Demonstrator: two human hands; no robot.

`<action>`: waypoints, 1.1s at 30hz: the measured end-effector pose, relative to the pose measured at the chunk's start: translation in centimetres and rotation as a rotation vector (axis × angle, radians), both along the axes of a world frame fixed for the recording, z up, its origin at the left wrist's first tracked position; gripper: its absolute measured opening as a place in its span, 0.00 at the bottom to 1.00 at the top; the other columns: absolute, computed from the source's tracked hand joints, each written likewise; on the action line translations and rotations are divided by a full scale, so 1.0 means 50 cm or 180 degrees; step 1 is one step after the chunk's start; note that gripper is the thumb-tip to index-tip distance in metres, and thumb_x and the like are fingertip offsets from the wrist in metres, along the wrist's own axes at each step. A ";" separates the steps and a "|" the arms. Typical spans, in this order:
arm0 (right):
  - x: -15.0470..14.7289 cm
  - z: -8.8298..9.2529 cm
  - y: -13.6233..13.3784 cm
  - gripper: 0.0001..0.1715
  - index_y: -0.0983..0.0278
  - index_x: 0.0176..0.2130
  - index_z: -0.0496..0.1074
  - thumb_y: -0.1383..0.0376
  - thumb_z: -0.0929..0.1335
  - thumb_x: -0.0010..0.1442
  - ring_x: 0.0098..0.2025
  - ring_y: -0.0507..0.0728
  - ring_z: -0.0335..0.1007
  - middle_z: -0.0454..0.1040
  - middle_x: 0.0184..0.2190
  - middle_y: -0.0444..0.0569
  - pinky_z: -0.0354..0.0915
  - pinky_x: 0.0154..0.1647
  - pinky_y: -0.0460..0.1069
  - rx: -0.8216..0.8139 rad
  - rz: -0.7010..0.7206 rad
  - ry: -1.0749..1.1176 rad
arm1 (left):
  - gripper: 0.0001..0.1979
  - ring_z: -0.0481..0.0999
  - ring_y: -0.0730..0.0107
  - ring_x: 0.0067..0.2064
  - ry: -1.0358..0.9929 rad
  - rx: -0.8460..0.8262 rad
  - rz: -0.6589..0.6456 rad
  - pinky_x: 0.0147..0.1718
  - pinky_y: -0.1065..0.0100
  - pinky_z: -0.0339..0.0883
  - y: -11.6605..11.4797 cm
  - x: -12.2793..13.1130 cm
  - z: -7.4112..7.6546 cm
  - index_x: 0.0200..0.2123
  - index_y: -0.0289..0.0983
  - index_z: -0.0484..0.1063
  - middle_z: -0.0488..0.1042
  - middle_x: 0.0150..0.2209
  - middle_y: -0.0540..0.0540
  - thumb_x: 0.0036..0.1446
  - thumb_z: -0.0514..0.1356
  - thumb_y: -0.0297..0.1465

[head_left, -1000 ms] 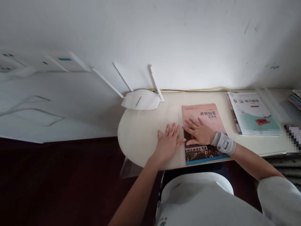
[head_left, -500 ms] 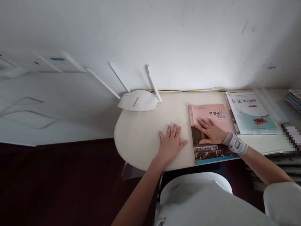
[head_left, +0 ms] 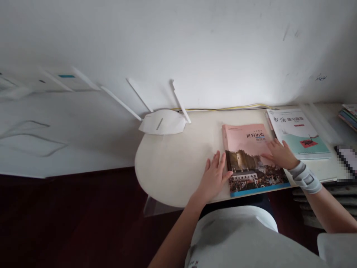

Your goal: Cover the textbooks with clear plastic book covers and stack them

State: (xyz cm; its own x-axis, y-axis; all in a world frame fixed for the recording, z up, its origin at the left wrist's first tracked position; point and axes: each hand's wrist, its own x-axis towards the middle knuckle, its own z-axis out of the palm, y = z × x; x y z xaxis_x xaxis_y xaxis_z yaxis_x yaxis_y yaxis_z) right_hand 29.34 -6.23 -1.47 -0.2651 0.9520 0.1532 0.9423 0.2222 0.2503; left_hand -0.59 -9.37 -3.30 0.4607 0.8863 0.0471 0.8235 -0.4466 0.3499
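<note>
A pink book (head_left: 245, 156) with a castle picture and a blue lower edge lies closed on the cream table (head_left: 164, 163). At its left edge rests my left hand (head_left: 216, 175), fingers out, with the thumb touching the lower left of the cover. My right hand (head_left: 281, 153) is over the book's right edge, open, its fingers stretched across the cover; whether the palm presses on it I cannot tell. Just beyond that hand lies a white and green booklet (head_left: 302, 134), partly on top of another book. Neither hand grips anything.
A white router (head_left: 162, 122) with three antennas stands at the table's back left against the wall. Thin cables (head_left: 223, 109) run along the wall edge. More books (head_left: 348, 117) and a dark-edged, blurred-out object (head_left: 346, 160) are at the far right.
My left hand has moved right, up to the pink book's left edge. My right hand has slid right from the middle of the cover to its right edge. The book looks unmoved.
</note>
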 end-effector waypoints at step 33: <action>-0.014 -0.020 -0.008 0.35 0.75 0.53 0.65 0.49 0.57 0.62 0.61 0.68 0.53 0.61 0.58 0.67 0.50 0.59 0.63 -0.0258 -0.0263 0.0561 | 0.42 0.44 0.51 0.66 0.0628 0.0449 -0.0416 0.59 0.44 0.42 -0.027 0.028 0.037 0.63 0.28 0.49 0.48 0.65 0.32 0.57 0.38 0.55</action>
